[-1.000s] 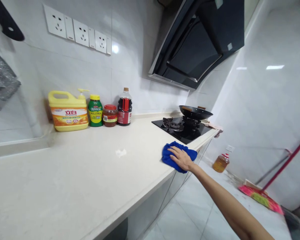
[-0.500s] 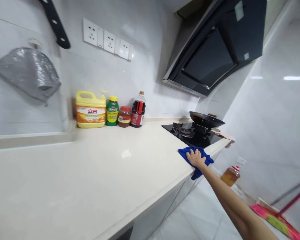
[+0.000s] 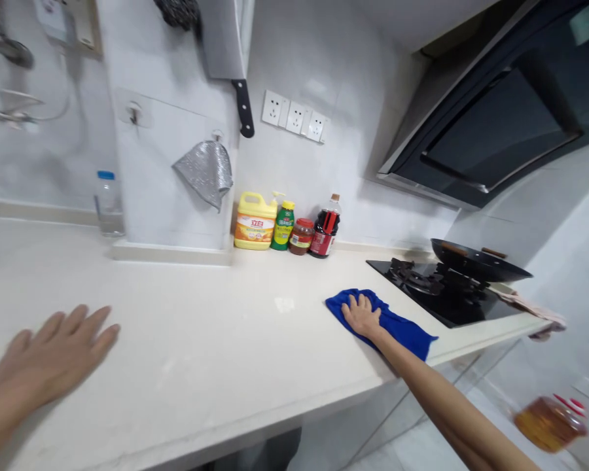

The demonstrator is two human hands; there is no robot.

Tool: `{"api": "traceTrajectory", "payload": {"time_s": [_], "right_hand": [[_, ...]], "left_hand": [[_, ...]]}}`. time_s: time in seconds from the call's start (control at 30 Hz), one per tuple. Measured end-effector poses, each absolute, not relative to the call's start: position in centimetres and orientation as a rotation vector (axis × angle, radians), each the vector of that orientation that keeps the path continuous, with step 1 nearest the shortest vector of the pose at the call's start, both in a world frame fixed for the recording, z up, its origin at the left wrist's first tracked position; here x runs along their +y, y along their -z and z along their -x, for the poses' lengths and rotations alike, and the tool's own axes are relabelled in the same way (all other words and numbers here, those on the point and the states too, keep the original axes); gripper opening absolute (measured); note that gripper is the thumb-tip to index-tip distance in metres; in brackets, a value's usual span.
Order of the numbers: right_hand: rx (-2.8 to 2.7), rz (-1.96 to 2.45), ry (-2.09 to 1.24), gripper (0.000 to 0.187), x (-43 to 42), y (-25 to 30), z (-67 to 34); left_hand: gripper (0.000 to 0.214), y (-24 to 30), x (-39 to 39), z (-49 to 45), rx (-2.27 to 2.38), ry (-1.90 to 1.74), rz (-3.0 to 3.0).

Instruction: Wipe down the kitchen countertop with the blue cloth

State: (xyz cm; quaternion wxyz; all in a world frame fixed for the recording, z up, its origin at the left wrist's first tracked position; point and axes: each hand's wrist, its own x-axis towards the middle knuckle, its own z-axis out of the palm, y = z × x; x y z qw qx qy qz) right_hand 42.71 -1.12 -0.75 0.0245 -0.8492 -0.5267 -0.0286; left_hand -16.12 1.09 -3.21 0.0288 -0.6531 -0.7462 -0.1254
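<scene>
My right hand (image 3: 362, 315) presses a blue cloth (image 3: 405, 337) against the white countertop (image 3: 201, 340), its fingers bent into the fabric. One end of the cloth trails toward the counter's front edge, left of the black gas stove (image 3: 442, 297). My left hand (image 3: 53, 360) is at the left of the view, over the countertop, with fingers spread and nothing held; whether it touches the surface I cannot tell.
Along the wall stand a yellow detergent jug (image 3: 256, 226), a green bottle (image 3: 283, 227), a red-lidded jar (image 3: 301, 237) and a dark sauce bottle (image 3: 325, 229). A wok (image 3: 476, 261) sits on the stove. A cleaver (image 3: 230, 59) hangs above; an oil jug (image 3: 550, 422) stands low right.
My right hand has slid the blue cloth from the front edge by the stove leftward onto the countertop. The view has turned left, and my left hand has come into sight.
</scene>
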Motion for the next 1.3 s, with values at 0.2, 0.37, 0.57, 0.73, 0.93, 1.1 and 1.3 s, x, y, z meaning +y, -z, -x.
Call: {"api": "traceTrajectory", "payload": {"time_s": [0.2, 0.37, 0.57, 0.73, 0.93, 1.1, 1.3], "right_hand": [[-2.005, 2.364, 0.002, 0.065, 2.0, -0.4, -29.0], [-2.329, 1.991, -0.087, 0.068, 2.0, -1.1, -18.3], [-2.691, 1.325, -0.139, 0.067, -2.2, -1.9, -10.7], [-2.858, 0.892, -0.243, 0.066, -6.4, -2.6, -12.9], [-2.934, 0.661, -0.441, 0.062, -10.2, -3.3, -19.1], [-2.981, 0.632, -0.458, 0.060, -9.6, -3.6, -18.6], [-3.022, 0.410, -0.362, 0.057, -5.4, -3.2, -11.0]], "left_hand": [[0.062, 1.2, -0.8, 14.3, -2.420, 0.164, 2.010], [0.065, -0.1, -2.0, 13.6, -2.426, 0.247, 2.055], [0.065, -0.6, -2.4, 13.8, -2.501, 0.270, 2.100], [0.065, -0.7, -2.6, 14.1, -2.468, 0.307, 2.125], [0.068, -0.9, -2.9, 13.6, -2.490, 0.481, 2.097], [0.072, -1.9, -2.2, 13.1, -2.373, 1.018, 2.075], [0.063, -2.8, -2.4, 13.0, -1.951, 1.447, 1.844]]}}
